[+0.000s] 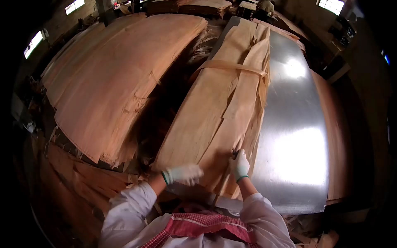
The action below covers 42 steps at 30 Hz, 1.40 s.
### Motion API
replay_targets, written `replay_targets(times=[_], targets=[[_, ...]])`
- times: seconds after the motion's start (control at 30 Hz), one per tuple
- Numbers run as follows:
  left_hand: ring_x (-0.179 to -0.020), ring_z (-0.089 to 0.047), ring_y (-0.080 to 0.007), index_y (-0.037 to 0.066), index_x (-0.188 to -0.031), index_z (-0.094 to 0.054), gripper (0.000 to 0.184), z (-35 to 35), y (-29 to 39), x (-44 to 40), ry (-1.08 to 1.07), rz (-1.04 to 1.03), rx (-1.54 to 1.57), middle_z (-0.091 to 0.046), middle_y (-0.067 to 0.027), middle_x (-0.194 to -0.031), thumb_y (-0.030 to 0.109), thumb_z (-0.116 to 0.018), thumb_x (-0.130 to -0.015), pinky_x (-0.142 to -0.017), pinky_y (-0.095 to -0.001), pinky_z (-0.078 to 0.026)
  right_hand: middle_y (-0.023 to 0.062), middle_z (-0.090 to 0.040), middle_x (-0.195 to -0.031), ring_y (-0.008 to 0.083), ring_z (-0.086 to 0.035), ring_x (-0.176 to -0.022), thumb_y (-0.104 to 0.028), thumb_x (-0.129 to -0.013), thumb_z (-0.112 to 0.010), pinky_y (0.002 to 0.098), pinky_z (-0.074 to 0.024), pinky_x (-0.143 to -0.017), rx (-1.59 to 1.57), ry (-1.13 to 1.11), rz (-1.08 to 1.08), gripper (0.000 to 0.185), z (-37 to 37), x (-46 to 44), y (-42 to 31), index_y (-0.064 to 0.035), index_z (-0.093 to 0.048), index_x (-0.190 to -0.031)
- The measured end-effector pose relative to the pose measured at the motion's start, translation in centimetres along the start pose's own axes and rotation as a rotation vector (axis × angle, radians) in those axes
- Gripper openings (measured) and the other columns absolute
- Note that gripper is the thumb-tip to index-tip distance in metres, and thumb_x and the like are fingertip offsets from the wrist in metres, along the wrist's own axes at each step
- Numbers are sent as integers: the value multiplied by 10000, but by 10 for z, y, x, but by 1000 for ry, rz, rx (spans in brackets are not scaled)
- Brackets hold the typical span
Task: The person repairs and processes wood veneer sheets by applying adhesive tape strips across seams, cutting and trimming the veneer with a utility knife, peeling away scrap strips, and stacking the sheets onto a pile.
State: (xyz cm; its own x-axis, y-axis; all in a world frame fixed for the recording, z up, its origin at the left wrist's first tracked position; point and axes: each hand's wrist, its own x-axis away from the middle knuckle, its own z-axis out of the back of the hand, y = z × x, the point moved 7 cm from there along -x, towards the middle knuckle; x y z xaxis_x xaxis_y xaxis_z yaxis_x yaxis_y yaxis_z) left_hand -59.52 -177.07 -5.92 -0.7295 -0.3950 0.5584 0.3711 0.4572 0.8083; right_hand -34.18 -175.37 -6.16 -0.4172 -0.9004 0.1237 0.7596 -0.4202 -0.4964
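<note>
A long stack of wood veneer sheets [198, 107] lies lengthwise before me, with split, ragged edges along its right side. A strip of veneer [233, 66] crosses its far part. My right hand [240, 165], in a white glove with a green cuff, is closed around a small dark tool [235, 153] at the near right part of the stack. Which tool it is cannot be made out. My left hand [184, 174], gloved alike and slightly blurred, is over the stack's near left edge with fingers stretched out, holding nothing.
A shiny metal sheet [285, 165] lies under and to the right of the stack. At left stands a broad pile of veneer [107, 82], with a dark gap between. Veneer scraps [82, 182] litter the lower left. Another person [266, 7] is at the far back.
</note>
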Motion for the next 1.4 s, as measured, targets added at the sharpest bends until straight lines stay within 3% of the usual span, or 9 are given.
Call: replay_targets(times=[0.23,0.37,0.53,0.87,1.03,1.17,1.23,1.27,1.4], targets=[[-666,-506,-83,51,-1029,-561,231,300,175,-125,845,-498,-93,-540,16,-775,272,-536,-966,-624,-266,-467,219,-613,-1035,450,-626,-875,-336,-891,-592,519,-491,-744,12,82,-202,344,-1,-68,-8,-70,-457,-1063],[-1078,-608,-313,109,-1391,-417,576,381,207,-211,1088,-217,-325,-606,-178,-1216,446,-511,-935,-933,-401,-463,200,-622,-1010,430,-628,-869,-295,-912,-609,491,-493,-732,-76,139,-215,316,-6,-68,-9,-85,-474,-1106],[-1245,-487,-422,204,-1522,-175,740,453,229,-298,1038,-115,-392,-457,-255,-1401,582,-382,-921,-1043,-472,-378,174,-661,-940,400,-655,-843,-238,-889,-637,460,-508,-738,3,186,-205,336,-12,-79,-7,-76,-497,-1148],[-1396,-338,-256,5,-1415,-407,653,566,237,-413,950,-499,-221,-398,-142,-1490,496,-373,-985,-1139,-337,-269,213,-655,-921,360,-645,-850,-288,-924,-603,434,-503,-765,60,-17,-389,287,-17,-96,-8,-42,-565,-1067],[-1368,-371,-213,-19,-1404,-430,569,493,342,-347,946,-992,141,-419,-134,-1475,365,-458,-985,-1125,-318,-279,191,-650,-922,369,-652,-826,-277,-890,-641,453,-501,-745,76,-4,-383,333,-20,-92,-5,-57,-528,-1112],[-1338,-409,-226,-1,-1369,-481,439,303,427,-260,817,-1340,-427,-469,-112,-1428,219,-435,-992,-1102,-327,-317,156,-616,-952,391,-635,-790,-236,-821,-697,477,-494,-672,109,88,-306,384,-33,-87,10,-86,-501,-1115],[-1295,-455,-235,69,-1393,-434,506,203,422,-259,53,-1426,-110,-481,-103,-1388,30,-572,-907,-1080,-361,-384,161,-592,-1085,409,-627,-832,-262,-827,-685,488,-493,-679,103,37,-319,414,-31,-85,11,-82,-489,-1145],[-1278,-473,-249,56,-1315,-492,432,154,419,-242,361,-1610,-720,-510,-101,-1364,92,-605,-899,-1103,-402,-365,161,-601,-1070,401,-631,-832,-240,-832,-678,475,-497,-687,85,56,-288,390,-27,-87,8,-77,-499,-1137],[-1255,-498,-239,96,-1171,-618,300,21,348,-237,175,-1535,-1189,-588,-67,-1257,209,-629,-893,-1139,-402,-344,152,-650,-962,309,-648,-799,-122,-853,-639,390,-508,-728,-458,98,-147,227,4,-84,18,-37,-564,-1050]])
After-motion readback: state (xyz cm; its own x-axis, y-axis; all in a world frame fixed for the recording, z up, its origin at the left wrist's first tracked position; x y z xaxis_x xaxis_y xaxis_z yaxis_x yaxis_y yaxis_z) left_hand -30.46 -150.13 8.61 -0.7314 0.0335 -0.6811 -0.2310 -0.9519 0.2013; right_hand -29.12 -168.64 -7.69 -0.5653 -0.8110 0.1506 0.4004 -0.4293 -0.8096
